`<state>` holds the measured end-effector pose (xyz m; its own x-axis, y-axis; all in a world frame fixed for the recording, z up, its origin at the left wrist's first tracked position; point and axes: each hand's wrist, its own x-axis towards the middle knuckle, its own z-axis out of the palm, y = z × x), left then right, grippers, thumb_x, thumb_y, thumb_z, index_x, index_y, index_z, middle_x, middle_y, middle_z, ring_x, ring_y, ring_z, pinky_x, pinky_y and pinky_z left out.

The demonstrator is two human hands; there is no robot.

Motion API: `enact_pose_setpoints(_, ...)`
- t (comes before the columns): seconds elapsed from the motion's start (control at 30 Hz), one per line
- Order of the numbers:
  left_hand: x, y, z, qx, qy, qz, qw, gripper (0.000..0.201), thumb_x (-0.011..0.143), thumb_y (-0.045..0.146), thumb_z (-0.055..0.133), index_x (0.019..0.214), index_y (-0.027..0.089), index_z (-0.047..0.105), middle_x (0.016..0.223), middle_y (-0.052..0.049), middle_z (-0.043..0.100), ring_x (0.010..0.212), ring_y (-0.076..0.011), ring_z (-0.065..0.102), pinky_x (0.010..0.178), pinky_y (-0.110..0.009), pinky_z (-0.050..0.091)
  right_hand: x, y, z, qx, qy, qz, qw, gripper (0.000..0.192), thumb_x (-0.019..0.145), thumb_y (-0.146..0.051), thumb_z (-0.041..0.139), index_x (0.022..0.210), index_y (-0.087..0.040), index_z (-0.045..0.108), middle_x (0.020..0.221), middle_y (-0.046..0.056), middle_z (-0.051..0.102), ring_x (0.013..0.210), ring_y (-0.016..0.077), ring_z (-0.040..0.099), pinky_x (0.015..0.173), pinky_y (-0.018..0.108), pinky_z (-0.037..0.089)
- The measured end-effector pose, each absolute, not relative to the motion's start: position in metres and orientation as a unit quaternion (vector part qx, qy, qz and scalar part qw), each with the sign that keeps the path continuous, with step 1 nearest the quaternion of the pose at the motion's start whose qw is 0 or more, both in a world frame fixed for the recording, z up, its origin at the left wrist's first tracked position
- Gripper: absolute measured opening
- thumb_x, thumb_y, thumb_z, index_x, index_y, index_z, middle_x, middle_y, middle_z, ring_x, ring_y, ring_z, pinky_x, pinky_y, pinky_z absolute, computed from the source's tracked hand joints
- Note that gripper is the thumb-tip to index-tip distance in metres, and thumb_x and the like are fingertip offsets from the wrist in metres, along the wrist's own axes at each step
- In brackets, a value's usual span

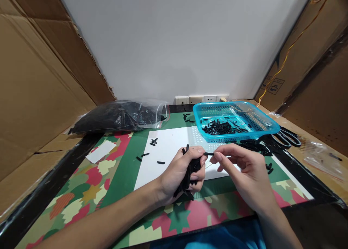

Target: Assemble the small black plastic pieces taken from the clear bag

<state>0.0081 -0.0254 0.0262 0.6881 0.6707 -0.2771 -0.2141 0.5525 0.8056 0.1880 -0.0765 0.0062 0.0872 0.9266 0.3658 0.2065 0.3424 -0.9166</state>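
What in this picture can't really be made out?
- Head view: most of the bundle of black sticks is hidden inside the closed left hand.
- Scissors: their blades lie behind the blue basket.
- Contents of the clear bag: a dark mass, blurred by glare on the plastic.
- Single stick pinched by the right hand: too small for detail.

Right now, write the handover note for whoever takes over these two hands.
Left hand: grip shut on a bundle of black sticks.
Right hand: pinching one black stick at the bundle's top.
Blue basket: holds a small heap of sticks; more lie loose on the white sheet.
Scissors sit right of the basket; the clear bag of black pieces lies at back left.
Done: some sticks in basket. Left: bundle, loose ones, bag.
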Motion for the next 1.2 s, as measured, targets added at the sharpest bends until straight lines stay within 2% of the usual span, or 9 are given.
enact_pose_setpoints(0.47, 0.01, -0.025, 0.021, 0.401, 0.296, 0.263, 0.826, 0.03, 0.095, 0.041, 0.06, 0.075, 0.02, 0.053, 0.048, 0.008, 0.038, 0.039, -0.0042, 0.024, 0.038, -0.011, 0.028, 0.192, -0.079, 0.011, -0.491, -0.609, 0.288, 0.552, 0.017, 0.102, -0.032, 0.068, 0.09, -0.022, 0.074, 0.084, 0.001, 0.074, 0.072, 0.0161, 0.071, 0.065, 0.026, 0.055)
enact_pose_setpoints(0.63, 0.009, -0.026, 0.02, 0.403, 0.3, 0.26, 0.824, 0.032, 0.095, 0.044, 0.06, 0.075, 0.021, 0.05, 0.048, 0.008, 0.038, 0.039, -0.0046, 0.025, 0.038, -0.012, 0.025, 0.228, -0.063, 0.03, -0.568, -0.592, 0.101, 0.562, 0.021, 0.1, -0.039, 0.069, 0.089, -0.022, 0.074, 0.08, 0.004, 0.075, 0.07, 0.0202, 0.07, 0.063, 0.031, 0.051)
enact_pose_setpoints(0.77, 0.008, -0.029, 0.019, 0.402, 0.301, 0.258, 0.825, 0.033, 0.093, 0.047, 0.062, 0.076, 0.021, 0.05, 0.049, 0.009, 0.038, 0.04, -0.0046, 0.024, 0.039, -0.013, 0.027, 0.25, -0.044, 0.041, -0.672, -0.594, -0.09, 0.434, 0.019, 0.096, -0.039, 0.072, 0.104, -0.022, 0.076, 0.088, 0.008, 0.079, 0.083, 0.0302, 0.072, 0.078, 0.043, 0.049)
enact_pose_setpoints(0.83, 0.008, -0.031, 0.018, 0.398, 0.303, 0.263, 0.825, 0.033, 0.091, 0.048, 0.064, 0.077, 0.021, 0.05, 0.049, 0.009, 0.038, 0.041, -0.0043, 0.023, 0.04, -0.013, 0.026, 0.245, -0.046, 0.04, -0.628, -0.647, -0.045, 0.429, 0.02, 0.098, -0.038, 0.07, 0.109, -0.022, 0.074, 0.096, 0.008, 0.08, 0.087, 0.0298, 0.073, 0.081, 0.043, 0.05)
enact_pose_setpoints(0.9, 0.008, -0.032, 0.017, 0.4, 0.312, 0.273, 0.817, 0.033, 0.089, 0.048, 0.065, 0.076, 0.022, 0.05, 0.049, 0.01, 0.037, 0.04, -0.0045, 0.024, 0.04, -0.014, 0.024, 0.231, -0.057, 0.035, -0.576, -0.68, 0.003, 0.454, 0.018, 0.1, -0.041, 0.069, 0.101, -0.024, 0.075, 0.094, 0.006, 0.079, 0.084, 0.0268, 0.072, 0.077, 0.039, 0.051)
enact_pose_setpoints(0.97, 0.009, -0.033, 0.016, 0.397, 0.324, 0.289, 0.809, 0.032, 0.089, 0.048, 0.064, 0.078, 0.022, 0.05, 0.05, 0.009, 0.039, 0.04, -0.0055, 0.027, 0.04, -0.015, 0.024, 0.212, -0.073, 0.03, -0.505, -0.719, 0.055, 0.474, 0.009, 0.1, -0.033, 0.071, 0.096, -0.024, 0.072, 0.091, 0.003, 0.076, 0.081, 0.0221, 0.07, 0.073, 0.034, 0.051)
enact_pose_setpoints(1.03, 0.009, -0.033, 0.014, 0.388, 0.331, 0.31, 0.802, 0.029, 0.089, 0.046, 0.063, 0.079, 0.022, 0.051, 0.051, 0.009, 0.041, 0.041, -0.006, 0.028, 0.041, -0.015, 0.025, 0.193, -0.087, 0.024, -0.404, -0.793, 0.112, 0.442, 0.006, 0.099, -0.023, 0.074, 0.1, -0.025, 0.069, 0.092, 0.001, 0.074, 0.085, 0.0201, 0.069, 0.074, 0.031, 0.053)
enact_pose_setpoints(1.1, 0.01, -0.032, 0.013, 0.386, 0.342, 0.326, 0.792, 0.027, 0.088, 0.044, 0.064, 0.08, 0.021, 0.052, 0.053, 0.008, 0.042, 0.043, -0.0069, 0.031, 0.042, -0.017, 0.027, 0.179, -0.093, 0.018, -0.342, -0.829, 0.117, 0.426, 0.015, 0.097, -0.018, 0.076, 0.107, -0.025, 0.068, 0.097, 0.002, 0.075, 0.088, 0.0208, 0.069, 0.079, 0.033, 0.054)
enact_pose_setpoints(1.2, 0.01, -0.033, 0.01, 0.405, 0.372, 0.352, 0.757, 0.025, 0.085, 0.042, 0.067, 0.079, 0.02, 0.055, 0.059, 0.007, 0.046, 0.049, -0.0085, 0.038, 0.045, -0.019, 0.032, 0.168, -0.091, 0.009, -0.33, -0.839, 0.069, 0.427, 0.018, 0.098, -0.009, 0.071, 0.109, -0.023, 0.067, 0.096, 0.004, 0.076, 0.084, 0.022, 0.066, 0.074, 0.035, 0.053)
